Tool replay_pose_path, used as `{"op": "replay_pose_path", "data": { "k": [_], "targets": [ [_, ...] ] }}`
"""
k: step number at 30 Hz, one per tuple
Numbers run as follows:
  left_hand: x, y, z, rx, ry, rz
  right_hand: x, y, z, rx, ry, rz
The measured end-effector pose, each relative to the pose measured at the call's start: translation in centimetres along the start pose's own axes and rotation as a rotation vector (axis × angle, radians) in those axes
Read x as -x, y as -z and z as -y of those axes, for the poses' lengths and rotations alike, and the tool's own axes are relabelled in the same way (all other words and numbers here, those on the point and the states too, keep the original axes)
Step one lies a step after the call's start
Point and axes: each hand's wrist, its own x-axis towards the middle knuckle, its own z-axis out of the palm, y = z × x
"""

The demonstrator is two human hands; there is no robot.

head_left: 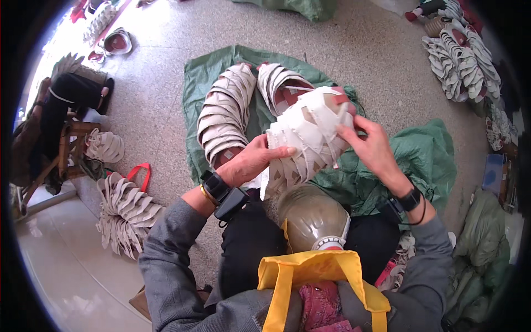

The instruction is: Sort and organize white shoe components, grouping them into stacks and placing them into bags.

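Between my two hands is a white strappy shoe upper [310, 130], with woven bands and a reddish patch at its far end. My left hand [257, 160] is closed on its left side, thumb lying on top. My right hand [370, 144] pinches at its right edge, fingertips together; whether they hold a smaller piece there I cannot make out. Right below, a large clear plastic bottle [312, 216] lies between my knees, its neck toward me. Beyond my hands, a curved row of nested uppers [227, 110] and a second row [279, 83] rest on a green cloth sheet [196, 83].
A bunch of uppers with a red strap [124, 213] lies to my left. Another person's leg [77, 91] and a wooden stool [69, 138] are at far left. Crumpled green sheeting [423, 155] and stacked uppers [464, 63] lie to the right. A yellow bag [301, 263] hangs at my chest.
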Motion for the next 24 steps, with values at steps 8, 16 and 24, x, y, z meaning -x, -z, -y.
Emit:
{"op": "replay_pose_path", "data": {
  "k": [8,16,24],
  "targets": [
    [5.0,-10.5,-6.7,-0.485,-0.267,0.054,8.9,5.6,7.0,-0.414,-0.016,-0.223],
    [11.5,-18.5,-3.5,-0.898,-0.712,-0.037,18.3,7.1,10.3,-0.704,0.095,-0.399],
    [14.1,-20.3,0.9,-0.387,-0.469,0.124,24.6,5.5,8.7,-0.777,0.124,-0.444]
  ]
}}
